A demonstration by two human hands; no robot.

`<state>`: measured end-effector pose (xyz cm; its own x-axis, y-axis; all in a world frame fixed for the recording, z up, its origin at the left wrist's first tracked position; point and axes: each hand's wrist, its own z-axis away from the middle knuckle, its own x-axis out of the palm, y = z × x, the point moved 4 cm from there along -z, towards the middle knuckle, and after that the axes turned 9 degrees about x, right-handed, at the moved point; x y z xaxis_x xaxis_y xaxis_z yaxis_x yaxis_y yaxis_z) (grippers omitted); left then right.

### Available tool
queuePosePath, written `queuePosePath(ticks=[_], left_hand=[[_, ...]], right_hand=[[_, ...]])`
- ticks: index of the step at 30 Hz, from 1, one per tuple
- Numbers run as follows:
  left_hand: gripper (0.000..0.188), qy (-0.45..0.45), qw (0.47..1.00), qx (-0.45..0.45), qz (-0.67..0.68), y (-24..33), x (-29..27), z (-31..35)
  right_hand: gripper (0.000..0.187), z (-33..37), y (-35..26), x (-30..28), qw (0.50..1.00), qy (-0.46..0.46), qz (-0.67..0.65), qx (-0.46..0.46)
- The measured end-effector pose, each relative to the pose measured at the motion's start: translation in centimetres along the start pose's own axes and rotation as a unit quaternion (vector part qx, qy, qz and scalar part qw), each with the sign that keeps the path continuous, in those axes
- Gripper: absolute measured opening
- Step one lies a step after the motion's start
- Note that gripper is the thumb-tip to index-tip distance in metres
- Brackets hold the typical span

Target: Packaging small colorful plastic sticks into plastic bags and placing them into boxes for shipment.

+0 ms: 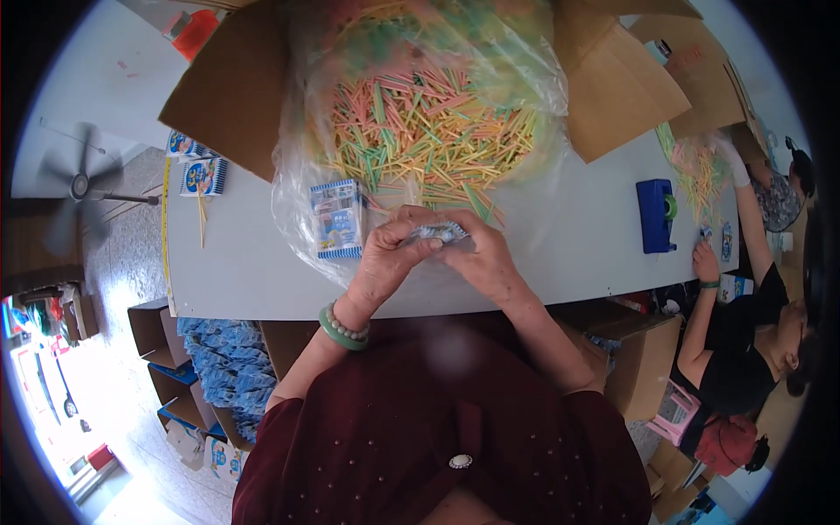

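Both my hands meet in front of my chest, over the near part of the table, pinching a small blue-and-white packet (440, 231). My left hand (388, 258) wears bracelets at the wrist and holds the packet's left end. My right hand (484, 261) grips its right end; some fingertips are hidden behind the packet. Just beyond lies a heap of thin pastel sticks (429, 131) in pink, yellow, green and orange, on a clear plastic bag (293, 188). Left of my left hand, a blue-and-white packet (337, 229) lies flat on the bag.
Cardboard flaps (229, 92) flank the heap. More packets (203, 177) lie at the table's left, and a blue tape dispenser (654, 217) stands at the right. A box of blue packets (226, 367) sits below the table edge. Co-workers (744, 350) are at the right.
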<state>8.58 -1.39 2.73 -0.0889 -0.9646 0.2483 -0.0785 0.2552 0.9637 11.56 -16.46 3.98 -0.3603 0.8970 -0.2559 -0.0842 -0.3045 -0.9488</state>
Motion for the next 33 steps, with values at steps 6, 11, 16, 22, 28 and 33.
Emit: queuePosePath(ticks=[6, 11, 16, 22, 28, 33], left_hand=[[0.018, 0.026, 0.999, 0.002, -0.023, 1.5, -0.1, 1.4], [0.015, 0.054, 0.994, 0.031, -0.095, 2.6, -0.4, 2.4], [0.018, 0.043, 0.984, 0.059, -0.164, 4.9, -0.9, 3.3], [0.014, 0.124, 0.972, 0.032, -0.198, 6.8, -6.2, 6.3], [0.012, 0.222, 0.963, -0.006, -0.155, 7.4, -14.4, 9.1], [0.017, 0.306, 0.923, 0.073, -0.222, 7.7, -18.3, 9.8]], right_hand=[[0.019, 0.9, -0.3, 2.2, 0.999, -0.028, 0.032, 0.008], [0.022, 1.2, -0.1, 3.2, 0.999, -0.036, 0.029, -0.002], [0.023, 2.0, -0.3, 3.8, 0.991, -0.114, 0.032, -0.067], [0.019, 0.1, -0.6, -2.9, 0.954, 0.122, 0.253, -0.1], [0.021, -1.5, -2.0, -2.5, 0.883, 0.136, 0.408, -0.186], [0.029, -3.4, -1.5, -0.1, 0.837, 0.092, 0.514, -0.161]])
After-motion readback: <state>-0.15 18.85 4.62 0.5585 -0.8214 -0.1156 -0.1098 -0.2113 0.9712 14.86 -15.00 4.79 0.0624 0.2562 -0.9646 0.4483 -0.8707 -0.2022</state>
